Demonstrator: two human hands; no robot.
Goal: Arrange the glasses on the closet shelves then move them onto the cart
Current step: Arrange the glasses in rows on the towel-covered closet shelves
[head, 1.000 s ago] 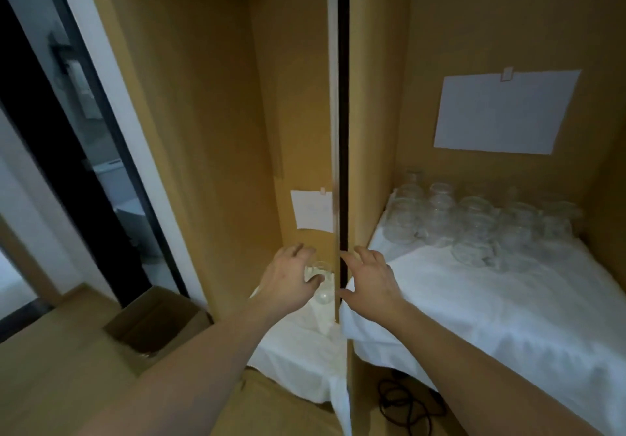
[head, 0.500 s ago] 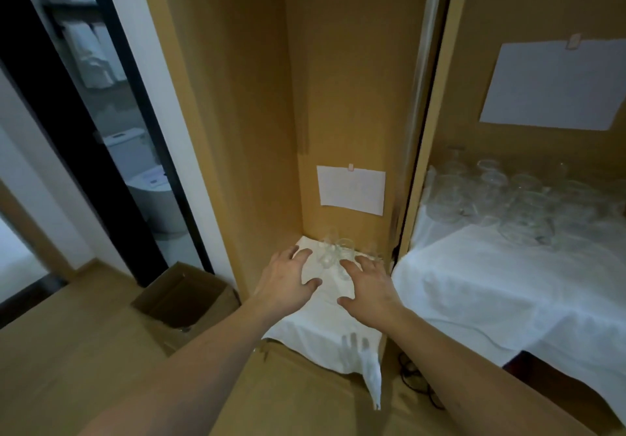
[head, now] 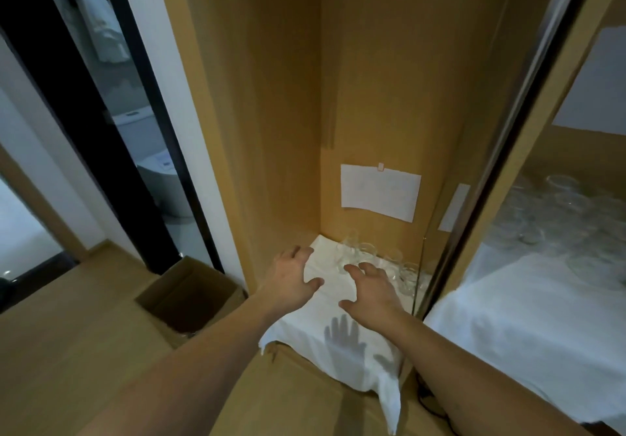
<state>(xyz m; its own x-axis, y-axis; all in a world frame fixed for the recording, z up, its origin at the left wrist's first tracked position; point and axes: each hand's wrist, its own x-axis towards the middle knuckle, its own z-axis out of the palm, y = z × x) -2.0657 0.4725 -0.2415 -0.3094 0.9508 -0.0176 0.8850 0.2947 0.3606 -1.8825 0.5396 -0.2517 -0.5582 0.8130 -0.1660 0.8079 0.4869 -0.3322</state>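
Several clear glasses [head: 364,254] stand at the back of a low closet shelf covered by a white cloth [head: 342,344]. My left hand [head: 291,274] hovers over the cloth's left part, fingers spread and holding nothing. My right hand [head: 371,288] reaches toward the glasses, fingers loosely bent, just short of the nearest one and holding nothing. A second group of several clear glasses [head: 555,212] sits on a white-covered shelf [head: 528,317] in the right compartment.
A wooden divider with a metal edge [head: 481,198] separates the two compartments. White paper sheets [head: 379,192] hang on the back wall. An open cardboard box [head: 188,295] stands on the wood floor at the left, beside a dark glass door [head: 101,114].
The view has swung left and closer to the low left shelf. Both hands have moved forward over its white cloth, the right one nearing the glasses.
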